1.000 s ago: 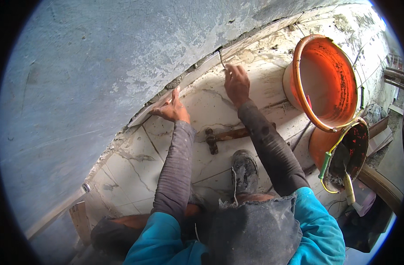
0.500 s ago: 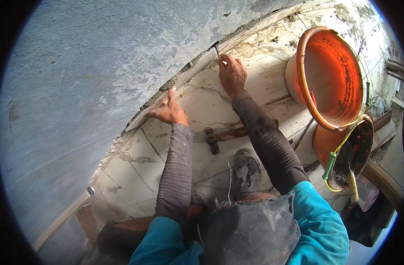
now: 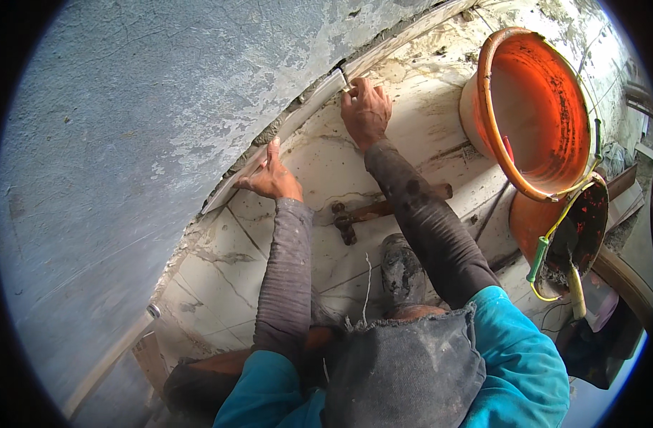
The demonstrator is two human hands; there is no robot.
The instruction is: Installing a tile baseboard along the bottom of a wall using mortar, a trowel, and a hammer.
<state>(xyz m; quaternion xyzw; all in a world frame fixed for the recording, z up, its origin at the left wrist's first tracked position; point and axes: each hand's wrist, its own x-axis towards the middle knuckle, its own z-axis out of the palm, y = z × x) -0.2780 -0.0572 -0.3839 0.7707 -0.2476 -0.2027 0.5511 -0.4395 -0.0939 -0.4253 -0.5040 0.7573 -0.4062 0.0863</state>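
A pale tile strip [image 3: 308, 114] stands along the foot of the blue-grey wall, with grey mortar [image 3: 269, 134] showing behind its top edge. My left hand [image 3: 271, 178] rests against the strip's left part, thumb stretched up to the top edge and fingers spread along its face. At the strip's right end, by the joint with the adjoining strip [image 3: 405, 43], my right hand [image 3: 367, 114] has its fingers curled and pinched together. What they hold there, if anything, is too small to name. On the floor below my hands lies a hammer [image 3: 344, 222], its wooden handle partly under my right forearm.
An orange bucket [image 3: 489, 93] with cloudy liquid stands at the right. Beside it a second bucket [image 3: 522, 221] lies tipped, with a wooden-handled tool [image 3: 576, 291] in its mouth. The worn blue-grey wall [image 3: 126, 143] bounds the left. Veined tiles [image 3: 226, 264] cover the floor.
My right hand has shifted slightly left and up at the strip's end, its fingers now more curled at the joint. My left hand stays in place on the strip.
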